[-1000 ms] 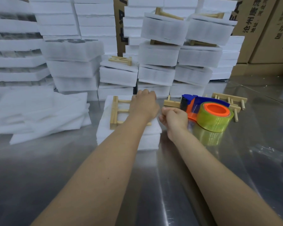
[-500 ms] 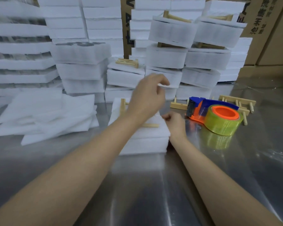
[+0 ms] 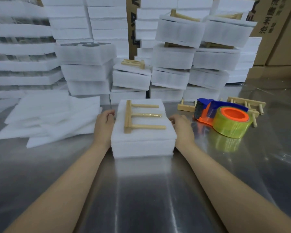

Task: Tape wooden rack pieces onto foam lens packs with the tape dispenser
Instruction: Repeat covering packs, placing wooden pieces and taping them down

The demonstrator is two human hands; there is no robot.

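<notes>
A white foam lens pack (image 3: 141,142) lies on the steel table (image 3: 141,190) in front of me. On its top sits a wooden rack piece (image 3: 138,115), a bar with three pegs, and clear tape crosses the middle peg. My left hand (image 3: 103,125) grips the pack's left side with curled fingers. On the right side, my right hand (image 3: 182,126) holds the pack at its upper edge. The blue and orange tape dispenser (image 3: 225,120) with its yellowish roll rests on the table to the right, apart from my hands.
Loose wooden rack pieces (image 3: 247,103) lie behind the dispenser. Flat foam sheets (image 3: 49,118) are piled at the left. Tall stacks of foam packs (image 3: 171,56), some topped with racks, wall off the back, with cardboard boxes (image 3: 275,31) behind them.
My left hand lifted off the rack and came down on the pack's left side. My right hand moved from the pack's right edge by the dispenser to grip its right side.
</notes>
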